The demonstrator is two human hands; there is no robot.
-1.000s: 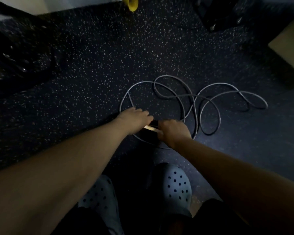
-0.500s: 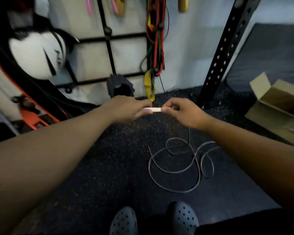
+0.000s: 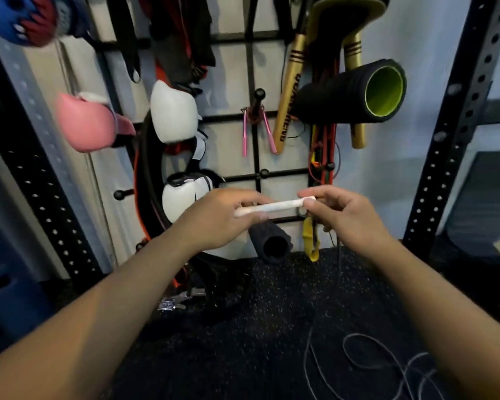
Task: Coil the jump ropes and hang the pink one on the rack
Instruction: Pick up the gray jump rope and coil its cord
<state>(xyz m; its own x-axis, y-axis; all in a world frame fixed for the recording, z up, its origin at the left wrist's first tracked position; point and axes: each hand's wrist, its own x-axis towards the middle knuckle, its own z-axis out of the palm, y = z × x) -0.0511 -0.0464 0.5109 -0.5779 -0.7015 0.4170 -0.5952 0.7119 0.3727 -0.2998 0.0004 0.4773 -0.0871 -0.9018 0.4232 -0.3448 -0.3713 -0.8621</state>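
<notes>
The left hand (image 3: 217,219) and the right hand (image 3: 339,216) are holding the white jump rope handles (image 3: 273,207) level in front of the wall rack (image 3: 256,174); the left fingers (image 3: 250,199) are pinching one end, the right fingers (image 3: 308,194) are gripping the other; the grey rope (image 3: 358,359) is trailing down from the right hand and lying in loose loops on the speckled floor (image 3: 243,327); the pink jump rope (image 3: 256,128) is hanging on a rack peg above the hands, beside a gold bat (image 3: 289,93).

A: The grey rope (image 3: 358,368) on the floor?
B: Its loops run off the bottom edge.
A: And the blue glove (image 3: 18,21), top left?
B: Blurred, cropped by the corner
</notes>
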